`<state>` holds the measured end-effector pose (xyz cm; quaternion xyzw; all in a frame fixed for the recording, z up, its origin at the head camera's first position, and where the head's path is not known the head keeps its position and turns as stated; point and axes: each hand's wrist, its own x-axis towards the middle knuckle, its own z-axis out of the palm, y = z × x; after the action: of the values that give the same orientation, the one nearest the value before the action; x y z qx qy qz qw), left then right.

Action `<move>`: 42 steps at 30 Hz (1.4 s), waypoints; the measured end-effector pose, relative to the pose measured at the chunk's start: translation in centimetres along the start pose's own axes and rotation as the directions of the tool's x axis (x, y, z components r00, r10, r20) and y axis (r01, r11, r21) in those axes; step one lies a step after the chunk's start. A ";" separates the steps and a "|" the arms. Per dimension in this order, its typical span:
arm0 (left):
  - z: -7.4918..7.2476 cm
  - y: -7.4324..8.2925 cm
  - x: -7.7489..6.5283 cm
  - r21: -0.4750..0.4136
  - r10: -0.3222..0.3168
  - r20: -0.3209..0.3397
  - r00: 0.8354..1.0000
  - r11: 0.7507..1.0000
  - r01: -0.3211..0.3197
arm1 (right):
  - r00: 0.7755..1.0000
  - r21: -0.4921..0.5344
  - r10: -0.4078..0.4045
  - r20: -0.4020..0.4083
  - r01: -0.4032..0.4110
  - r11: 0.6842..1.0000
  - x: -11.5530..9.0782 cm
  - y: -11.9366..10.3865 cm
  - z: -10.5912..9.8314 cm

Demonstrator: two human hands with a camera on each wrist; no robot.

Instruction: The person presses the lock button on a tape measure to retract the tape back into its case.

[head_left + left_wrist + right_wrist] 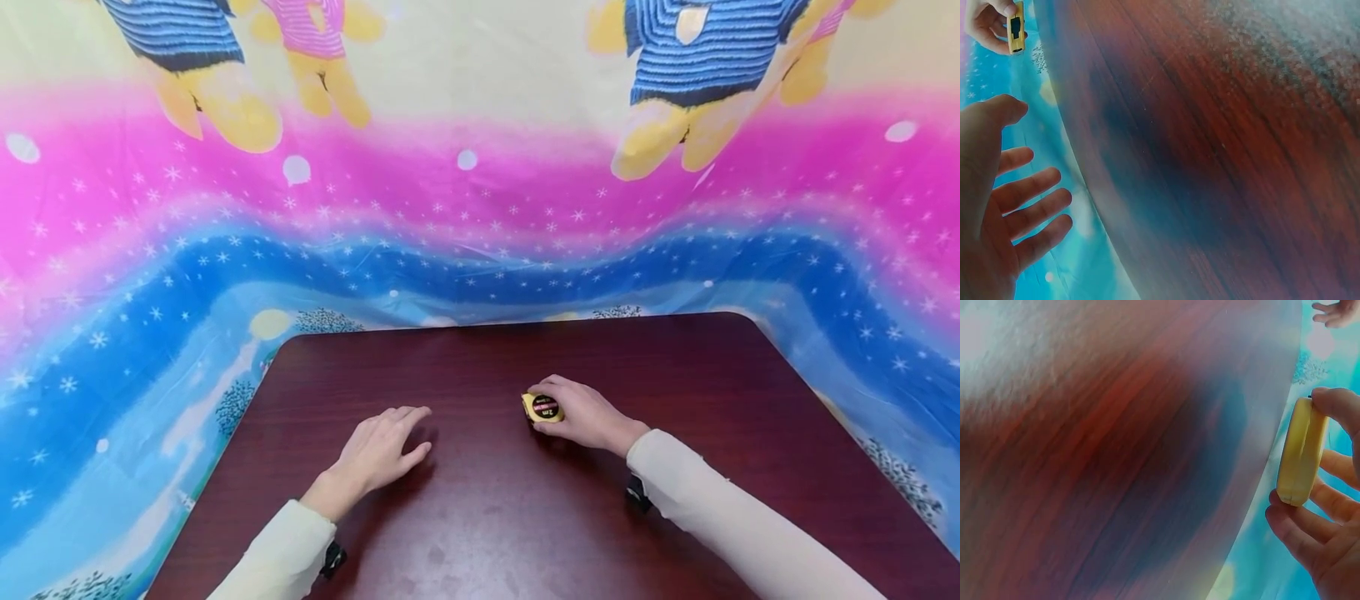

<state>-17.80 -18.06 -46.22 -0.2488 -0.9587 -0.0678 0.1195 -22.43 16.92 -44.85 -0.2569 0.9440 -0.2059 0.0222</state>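
Note:
A yellow tape measure (pixel 542 407) with a black round label marked 2m is pinched between the thumb and fingers of my right hand (pixel 581 412), over the right-middle of the table. The right wrist view shows the tape measure (pixel 1302 452) edge-on, thumb at one end and fingertips at the other. My left hand (pixel 378 447) hovers over the table to the left, palm down, fingers spread and relaxed, holding nothing. In the left wrist view that left hand (pixel 1022 200) appears with its fingers apart, and the tape measure (pixel 1016 28) shows beyond it.
The dark red-brown wooden table (pixel 480 500) has rounded far corners and a glossy surface. Behind and around it hangs a printed cloth (pixel 465 208) in pink and blue, with bears and snowflakes. Both sleeves are pale, with dark wrist devices (pixel 637 493) below the cuffs.

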 end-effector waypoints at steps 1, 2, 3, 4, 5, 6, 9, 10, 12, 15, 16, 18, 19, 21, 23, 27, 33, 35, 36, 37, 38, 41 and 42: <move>0.0 0.0 0.0 0.000 -0.001 -0.003 1.000 1.000 0.001 | 1.000 0.002 0.003 0.000 -0.003 1.000 0.1 0.2 -0.1; 0.0 0.0 -0.1 -0.001 -0.002 -0.007 1.000 1.000 0.002 | 1.000 0.001 0.004 0.001 -0.004 1.000 0.1 0.3 -0.2; 0.0 -0.1 -0.1 -0.004 -0.005 -0.008 1.000 1.000 0.005 | 1.000 -0.005 0.006 0.002 -0.006 1.000 0.2 0.5 -0.2; 0.0 -0.1 -0.1 -0.007 -0.009 -0.008 1.000 1.000 0.009 | 1.000 -0.009 0.008 0.001 -0.008 1.000 0.2 0.6 -0.3; 0.0 -0.1 -0.1 -0.006 -0.010 -0.007 1.000 1.000 0.010 | 1.000 -0.011 0.011 0.002 -0.011 1.000 0.2 0.8 -0.4; 0.0 -0.1 -0.2 -0.005 -0.013 -0.004 1.000 1.000 0.013 | 1.000 -0.012 0.015 0.004 -0.014 1.000 0.2 1.0 -0.4; -0.1 -0.1 -0.3 -0.009 -0.022 0.014 1.000 1.000 0.023 | 1.000 -0.012 0.028 0.003 -0.028 1.000 0.0 1.6 -0.4; -0.1 -0.1 -0.4 -0.011 -0.026 0.019 0.999 1.000 0.026 | 0.999 -0.010 0.032 0.003 -0.032 0.999 0.0 1.8 -0.4; 0.0 -0.1 -0.5 -0.013 -0.029 0.024 0.999 0.999 0.029 | 0.999 -0.008 0.035 0.000 -0.035 0.999 -0.1 2.2 -0.3; 0.1 -0.1 -0.5 -0.017 -0.026 0.022 0.999 0.999 0.026 | 0.999 -0.014 0.033 -0.010 -0.033 0.999 -0.2 2.9 -0.2; 0.1 -0.1 -0.5 -0.018 -0.024 0.022 0.999 1.000 0.024 | 0.999 -0.013 0.032 -0.014 -0.032 0.999 -0.2 3.1 -0.2; 0.1 -0.1 -0.4 -0.021 -0.020 0.024 1.000 1.000 0.020 | 0.999 -0.013 0.033 -0.020 -0.033 0.999 -0.2 3.5 -0.2; 0.1 -0.1 -0.4 -0.020 -0.018 0.022 1.000 1.000 0.018 | 0.999 -0.015 0.029 -0.024 -0.029 0.999 -0.2 3.7 -0.2; 0.1 -0.2 -0.4 -0.019 -0.019 0.028 0.999 1.000 0.019 | 0.999 -0.014 0.031 -0.029 -0.031 0.999 -0.2 4.1 -0.3; 0.1 -0.3 -0.3 -0.019 -0.023 0.035 0.999 1.000 0.023 | 0.999 -0.014 0.033 -0.033 -0.034 0.999 -0.2 4.4 -0.4; 0.1 -0.3 -0.4 -0.025 -0.033 0.050 0.998 0.999 0.034 | 0.998 -0.014 0.041 -0.041 -0.041 0.999 -0.2 5.1 -0.5; 0.1 -0.3 -0.2 -0.025 -0.032 0.052 0.998 0.999 0.033 | 0.997 -0.029 0.059 -0.048 -0.060 0.998 -0.3 6.4 -0.6; 0.2 -0.4 -0.1 -0.025 -0.028 0.046 0.999 0.999 0.029 | 0.997 -0.032 0.062 -0.055 -0.064 0.997 -0.3 6.8 -0.7; 0.2 -0.4 -0.1 -0.024 -0.026 0.043 0.999 0.999 0.027 | 0.996 -0.034 0.065 -0.059 -0.067 0.997 -0.3 7.0 -0.7; 0.3 -0.4 -0.1 -0.024 -0.024 0.041 0.999 0.999 0.025 | 0.996 -0.034 0.067 -0.062 -0.069 0.997 -0.3 7.2 -0.7; 0.3 -0.4 0.0 -0.026 -0.022 0.039 0.999 0.999 0.023 | 0.995 -0.035 0.071 -0.065 -0.073 0.997 -0.3 7.4 -0.6; 0.4 -0.3 0.0 -0.029 -0.023 0.045 0.999 0.999 0.024 | 0.994 -0.037 0.085 -0.063 -0.087 0.995 -0.4 8.0 -0.5; 0.4 -0.3 0.0 -0.031 -0.024 0.051 0.998 0.999 0.026 | 0.994 -0.038 0.091 -0.059 -0.093 0.995 -0.4 8.2 -0.4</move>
<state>-18.06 -18.25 -46.65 -0.2402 -0.9633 -0.0780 0.0905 -26.01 23.67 -47.75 -0.2074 0.9590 -0.1929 -0.0005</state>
